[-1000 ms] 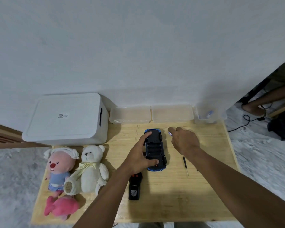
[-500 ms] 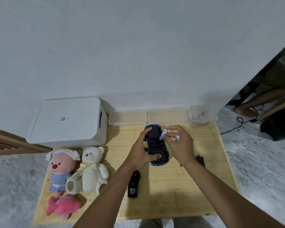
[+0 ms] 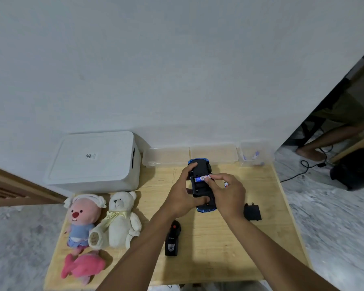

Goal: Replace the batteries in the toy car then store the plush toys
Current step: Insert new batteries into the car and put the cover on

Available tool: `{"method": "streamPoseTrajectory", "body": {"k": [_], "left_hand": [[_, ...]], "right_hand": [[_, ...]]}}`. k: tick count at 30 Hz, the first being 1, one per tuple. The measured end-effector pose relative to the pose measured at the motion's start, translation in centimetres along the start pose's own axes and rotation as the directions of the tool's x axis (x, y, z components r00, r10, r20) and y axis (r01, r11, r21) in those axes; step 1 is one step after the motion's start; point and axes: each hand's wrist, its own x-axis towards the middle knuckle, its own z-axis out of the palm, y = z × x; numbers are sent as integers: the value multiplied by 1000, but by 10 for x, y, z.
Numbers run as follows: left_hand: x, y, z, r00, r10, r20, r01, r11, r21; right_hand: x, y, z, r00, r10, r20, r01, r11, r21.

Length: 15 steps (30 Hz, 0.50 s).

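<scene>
Two hands over pale wooden surface (image 3: 219,259): upturned blue-and-black plastic toy car (image 3: 200,186), centre-far, clasped in grip of left hand (image 3: 181,198); right hand (image 3: 229,196) pinches blue-and-white cylindrical battery (image 3: 201,178) at its open bay. Match polarity; press flat.

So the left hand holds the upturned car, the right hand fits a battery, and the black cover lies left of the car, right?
Not quite: the head view shows the black cover lying right of the car, beside the right hand. The rest holds.
</scene>
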Motion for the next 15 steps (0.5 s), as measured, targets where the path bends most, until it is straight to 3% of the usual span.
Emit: {"method": "streamPoseTrajectory", "body": {"k": [10,15], "left_hand": [[-10,4,-4,999,33,21,-33,999,39],[-12,0,-1,999,-1,41,0,999,33]], "right_hand": [[10,-10,-10,994,51,102,-41,995,-92],[9,-19,-20,957,128,258,-100,988,-119]]}}
